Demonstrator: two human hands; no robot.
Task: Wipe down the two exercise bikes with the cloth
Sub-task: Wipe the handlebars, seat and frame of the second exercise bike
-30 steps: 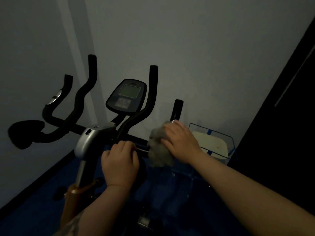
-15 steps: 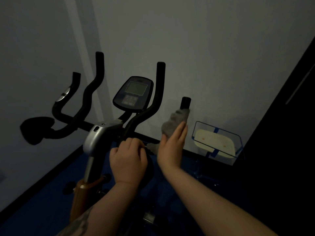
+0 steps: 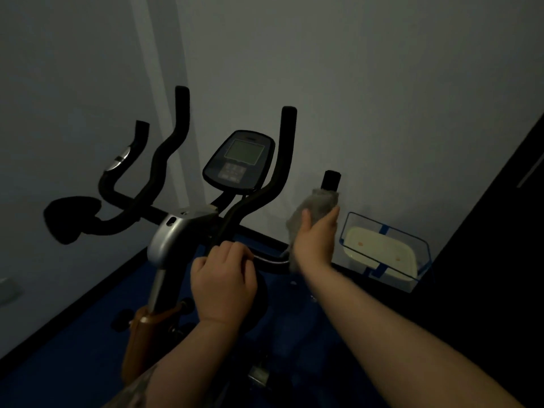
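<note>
- Nearest the camera, the person's left hand (image 3: 223,285) curls its fingers round the low crossbar of the exercise bike (image 3: 176,240). This looks like a bracing hold, keeping the handlebar assembly steady while the other hand works.
- Just beyond it, the right hand (image 3: 316,240) wraps the grey cloth (image 3: 313,206) around the bike's right outer handlebar grip (image 3: 331,180), thumb on one side, fingers on the other. Enclosing the bar lets the cloth clean all round it in one stroke.
- Only the black tip of that grip shows above the cloth, so the wipe is probably near the top of the bar.
- Behind the hands, the console (image 3: 240,161) sits between two tall upright handles, tilted toward the rider.
- To the left, more curved black handlebars and a dark saddle (image 3: 72,214) appear; the room is dim, so whether they belong to the second bike is uncertain.
- Farthest, against the wall, a clear tub (image 3: 382,251) with blue trim stands on the blue floor, clear of the bike.
</note>
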